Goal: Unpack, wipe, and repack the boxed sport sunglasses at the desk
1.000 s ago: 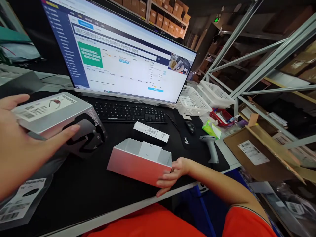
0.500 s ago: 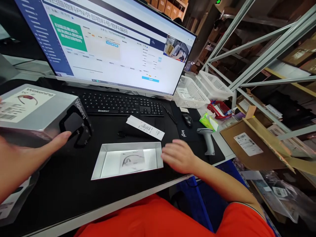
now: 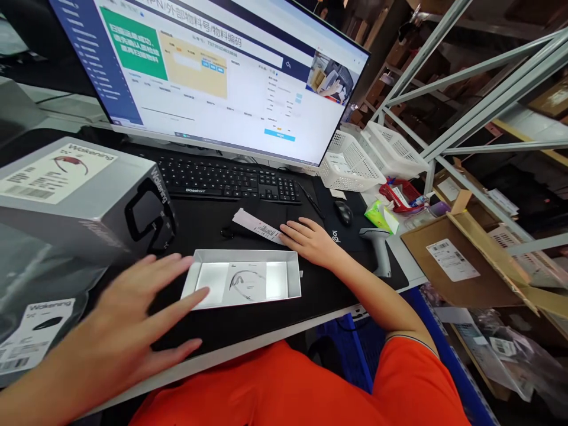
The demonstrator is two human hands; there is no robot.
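Note:
An open white box tray [image 3: 293,275] lies on the black desk mat, with a leaflet [image 3: 247,282] showing glasses inside it. My left hand [image 3: 146,319] is open, fingers spread, at the tray's left end; whether it touches the rim I cannot tell. My right hand [image 3: 310,241] lies with fingers stretched out, fingertips on the end of a white paper label strip [image 3: 256,225] behind the tray. To the left stands a grey box [image 3: 89,219] with a picture of glasses on its end. A clear bag with a labelled package [image 3: 38,334] sits in front of it.
A monitor [image 3: 248,106] and a black keyboard [image 3: 213,177] stand behind. Rightward are a mouse [image 3: 343,213], a barcode scanner [image 3: 377,251], white baskets [image 3: 348,168] and an opened cardboard box [image 3: 461,266]. Metal shelving rises at the right.
My left hand has let go of the grey box and moved right to the tray. My right hand has shifted from the tray's right end to the label strip.

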